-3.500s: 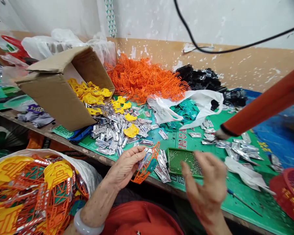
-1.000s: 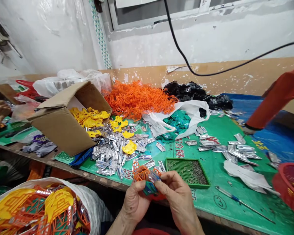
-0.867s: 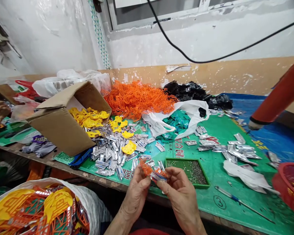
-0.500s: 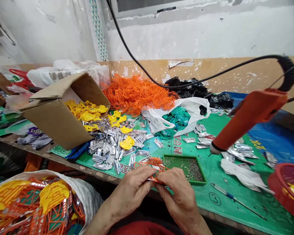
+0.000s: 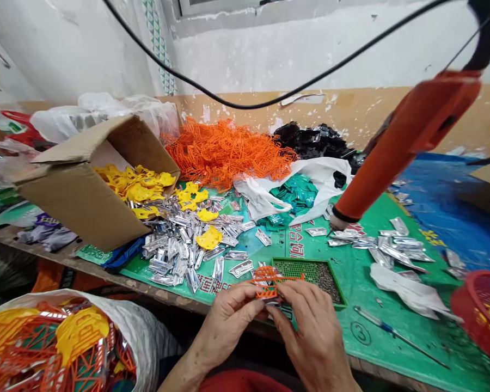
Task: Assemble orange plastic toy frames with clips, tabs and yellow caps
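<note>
My left hand (image 5: pixel 227 321) and my right hand (image 5: pixel 310 332) meet at the near edge of the green mat, both pinching a small orange lattice piece (image 5: pixel 269 280) with silver and teal parts in it. The piece lies almost flat, just in front of a small green mesh tray (image 5: pixel 288 268) of tiny screws. An orange hanging power screwdriver (image 5: pixel 396 144) on a black cable swings above the mat to the right, its tip near loose silver pieces (image 5: pixel 375 242).
A tipped cardboard box (image 5: pixel 85 190) spills yellow parts onto a heap of silver pieces (image 5: pixel 183 245). Orange lattices (image 5: pixel 224 152), black parts (image 5: pixel 314 141) and a white bag of teal parts (image 5: pixel 300 190) lie behind. A bag of assembled pieces (image 5: pixel 65 343) sits lower left, a red basket (image 5: pixel 482 310) right, a small screwdriver (image 5: pixel 387 329) near me.
My right hand joined the left on the orange piece, and together they turned it from upright to nearly flat. The hanging screwdriver swung in from the right towards the mat's middle.
</note>
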Available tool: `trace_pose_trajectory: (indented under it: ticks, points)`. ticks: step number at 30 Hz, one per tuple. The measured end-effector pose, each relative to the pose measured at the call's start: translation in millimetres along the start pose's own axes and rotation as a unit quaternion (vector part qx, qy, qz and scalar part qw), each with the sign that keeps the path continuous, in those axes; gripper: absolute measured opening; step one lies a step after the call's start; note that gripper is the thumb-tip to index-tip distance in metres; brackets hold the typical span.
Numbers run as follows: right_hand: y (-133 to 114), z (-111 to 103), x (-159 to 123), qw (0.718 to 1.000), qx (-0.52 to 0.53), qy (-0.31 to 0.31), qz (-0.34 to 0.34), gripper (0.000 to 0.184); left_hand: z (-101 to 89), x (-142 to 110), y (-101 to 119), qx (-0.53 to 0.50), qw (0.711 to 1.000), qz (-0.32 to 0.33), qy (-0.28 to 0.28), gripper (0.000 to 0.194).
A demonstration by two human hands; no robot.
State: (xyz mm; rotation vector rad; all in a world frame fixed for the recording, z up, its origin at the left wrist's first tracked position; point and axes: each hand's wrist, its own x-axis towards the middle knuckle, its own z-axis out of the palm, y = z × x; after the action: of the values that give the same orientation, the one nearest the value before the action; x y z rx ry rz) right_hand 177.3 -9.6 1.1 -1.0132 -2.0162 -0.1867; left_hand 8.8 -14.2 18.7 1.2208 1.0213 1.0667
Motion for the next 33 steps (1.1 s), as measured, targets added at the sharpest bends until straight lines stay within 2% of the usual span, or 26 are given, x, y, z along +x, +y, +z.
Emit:
trace_pose_trajectory:
  ticks: [3,5,10,13,15,18,20,24,33]
  points:
    - [-2,-1,1,0.999,0.031,0.003,0.03,0.008,-1.1,1,1,0.047,0.998,0.034,0.013,0.017]
    - [-1,-2,3,0.997,0.06,0.0,0.038,0.005,-1.6,1,-1,0.042,0.999,0.031,0.011,0.019]
    - [7,-6,7,0.982,0.181,-0.039,0.035,0.013,-2.8,0,-17,-0.085,0.996,-0.037,-0.009,0.026]
    - [11,-9,8,0.976,0.212,-0.047,0.017,0.017,-5.6,-1,-20,-0.102,0.994,-0.033,-0.025,0.027]
    - [11,-9,7,0.974,0.22,-0.048,0.013,0.02,-7.9,-2,-17,-0.055,0.998,0.006,-0.037,0.025]
    - [11,-10,4,0.973,0.228,-0.043,0.011,0.024,-10.8,-4,-11,0.028,0.995,0.097,-0.021,0.019]
    - [9,-11,2,0.975,0.223,-0.028,0.002,0.023,-11.9,-4,-8,0.072,0.985,0.154,-0.011,0.015]
    - [7,-15,-2,0.979,0.203,0.017,-0.023,0.024,-12.4,-5,-6,0.132,0.962,0.237,-0.04,0.019]
    - [3,-21,1,0.978,0.204,0.036,-0.017,0.02,-9.6,-4,2,0.212,0.926,0.308,-0.049,0.024]
